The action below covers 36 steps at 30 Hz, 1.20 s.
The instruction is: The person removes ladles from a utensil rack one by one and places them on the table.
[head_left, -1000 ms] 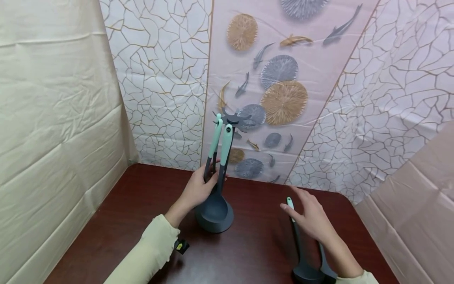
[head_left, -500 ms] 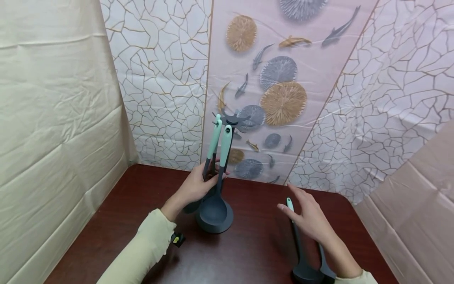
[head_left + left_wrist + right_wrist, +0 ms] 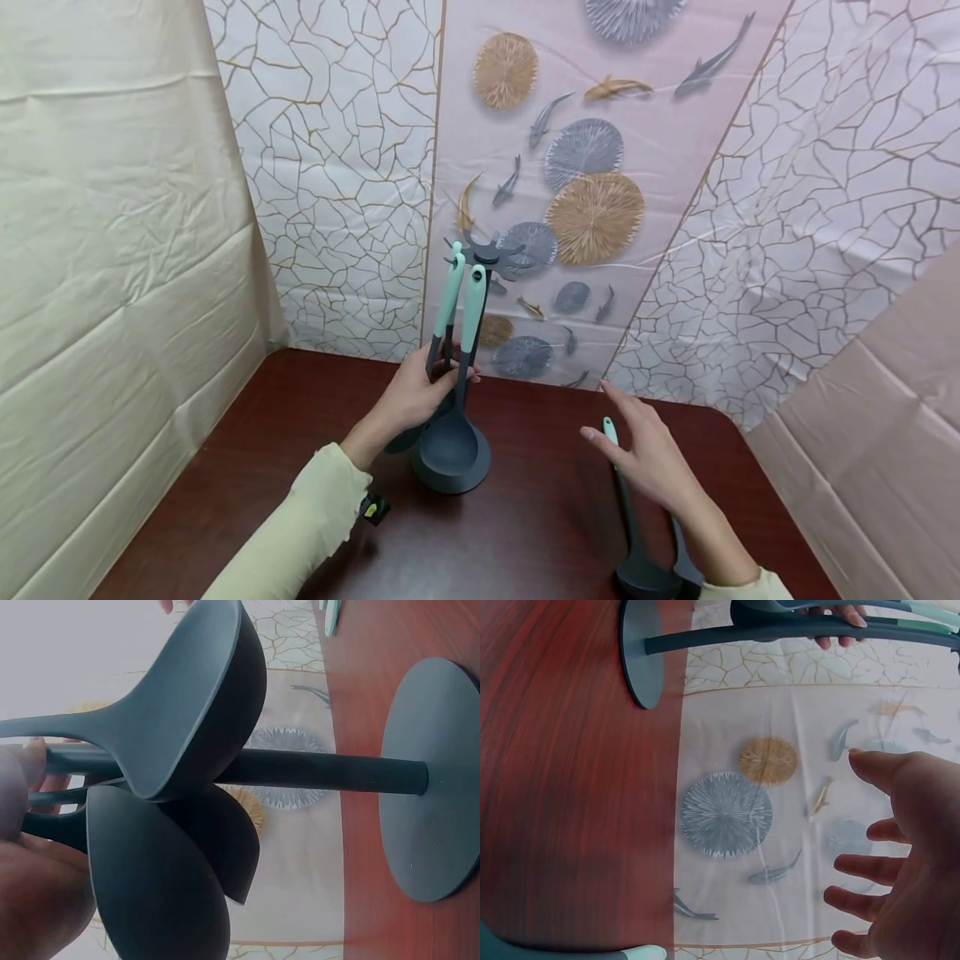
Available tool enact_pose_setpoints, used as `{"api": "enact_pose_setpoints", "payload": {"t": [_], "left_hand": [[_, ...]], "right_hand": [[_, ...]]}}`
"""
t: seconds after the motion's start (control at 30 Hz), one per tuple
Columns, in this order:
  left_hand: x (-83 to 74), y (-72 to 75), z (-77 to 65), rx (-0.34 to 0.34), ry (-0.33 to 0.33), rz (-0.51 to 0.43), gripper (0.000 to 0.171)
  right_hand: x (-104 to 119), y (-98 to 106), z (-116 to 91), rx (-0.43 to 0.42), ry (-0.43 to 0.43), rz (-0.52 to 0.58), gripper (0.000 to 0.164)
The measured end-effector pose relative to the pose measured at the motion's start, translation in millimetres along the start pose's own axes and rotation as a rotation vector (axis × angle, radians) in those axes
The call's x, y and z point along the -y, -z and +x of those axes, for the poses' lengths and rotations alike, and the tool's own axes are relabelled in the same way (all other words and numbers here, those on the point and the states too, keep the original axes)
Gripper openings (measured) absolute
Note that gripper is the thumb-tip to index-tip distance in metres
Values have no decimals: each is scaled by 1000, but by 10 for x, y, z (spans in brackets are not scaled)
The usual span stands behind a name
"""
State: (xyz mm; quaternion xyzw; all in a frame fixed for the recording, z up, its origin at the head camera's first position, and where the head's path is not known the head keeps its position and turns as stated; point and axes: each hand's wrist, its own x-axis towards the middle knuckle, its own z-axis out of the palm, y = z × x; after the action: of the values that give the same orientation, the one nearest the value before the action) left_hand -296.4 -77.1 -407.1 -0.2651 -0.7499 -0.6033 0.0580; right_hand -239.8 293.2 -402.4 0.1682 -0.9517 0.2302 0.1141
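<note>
A dark grey utensil stand (image 3: 486, 258) with a round base (image 3: 442, 832) stands upright on the table. My left hand (image 3: 412, 392) grips its pole partway up, among the shafts of the hanging utensils. In front hangs a ladle (image 3: 450, 446) with a mint-green handle. Two more dark utensil heads hang beside it, one of them a deep bowl shape (image 3: 157, 877) in the left wrist view. My right hand (image 3: 652, 454), fingers spread and holding nothing, hovers over a second ladle (image 3: 643, 575) lying at the right.
Beside the lying ladle is another dark utensil (image 3: 682, 554), partly hidden by the right forearm. A small black device (image 3: 375, 508) with a yellow mark sits under the left wrist. Patterned cloth (image 3: 592, 217) hangs behind the dark red table (image 3: 540, 517).
My left hand has shifted slightly left, and a dark utensil head now shows between it and the stand base. The right hand, still spread, has drifted slightly left.
</note>
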Motion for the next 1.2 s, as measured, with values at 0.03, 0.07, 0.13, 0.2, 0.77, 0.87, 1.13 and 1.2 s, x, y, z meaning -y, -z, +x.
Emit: {"api": "enact_pose_setpoints", "payload": {"t": [0.03, 0.07, 0.13, 0.2, 0.77, 0.87, 1.13, 1.2], "left_hand": [[-2, -6, -1, -8, -2, 3, 28], [0, -11, -3, -12, -3, -7, 28], [13, -16, -3, -17, -7, -15, 26], [26, -19, -2, -17, -11, -26, 24], [29, -72, -19, -74, -50, 4, 22], [19, -86, -26, -92, -60, 12, 22], [25, -142, -33, -161, -63, 38, 19], [23, -163, -32, -190, -60, 56, 17]], "right_hand": [[8, 5, 1, 0, 0, 3, 83], [15, 9, 2, 0, 0, 6, 83], [33, 17, -2, -2, 2, 12, 82], [50, 24, -3, -4, 5, 19, 81], [247, 64, 53, -61, 105, 22, 78], [269, 65, 48, -72, 121, 21, 77], [339, 69, 41, -84, 138, 44, 76], [366, 68, 43, -84, 135, 46, 75]]}}
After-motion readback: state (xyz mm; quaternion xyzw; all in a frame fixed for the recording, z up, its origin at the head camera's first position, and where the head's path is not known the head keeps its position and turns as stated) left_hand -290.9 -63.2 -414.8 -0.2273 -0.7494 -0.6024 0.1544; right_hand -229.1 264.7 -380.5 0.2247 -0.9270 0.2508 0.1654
